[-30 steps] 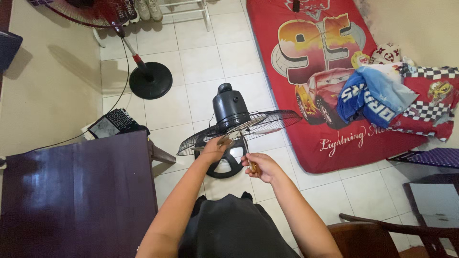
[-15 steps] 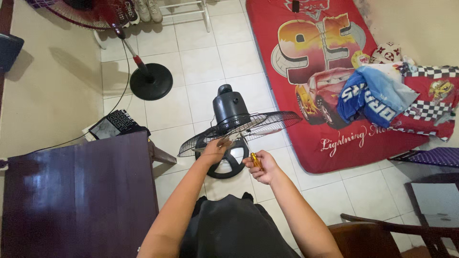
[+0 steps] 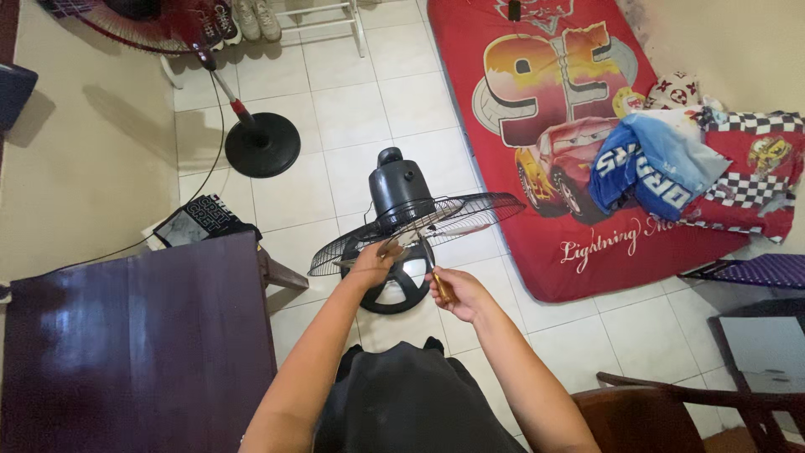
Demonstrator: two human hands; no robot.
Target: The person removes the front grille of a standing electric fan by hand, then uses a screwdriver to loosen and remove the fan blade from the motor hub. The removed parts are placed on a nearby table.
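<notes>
I see one package — a flat black box (image 3: 204, 220) with white lettering and a pale panel, lying on the floor at the left, just beyond the dark table's (image 3: 134, 335) far edge.

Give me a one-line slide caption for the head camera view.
Left hand steadies a black fan's wire guard while right hand holds a screwdriver to it.

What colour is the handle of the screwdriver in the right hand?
Orange-yellow; the screwdriver handle peeks out of the right hand in the head view.

Black fan (image 3: 402, 197) on tiled floor, wire grille tilted; yellow-handled screwdriver (image 3: 436, 277) at grille.
</notes>
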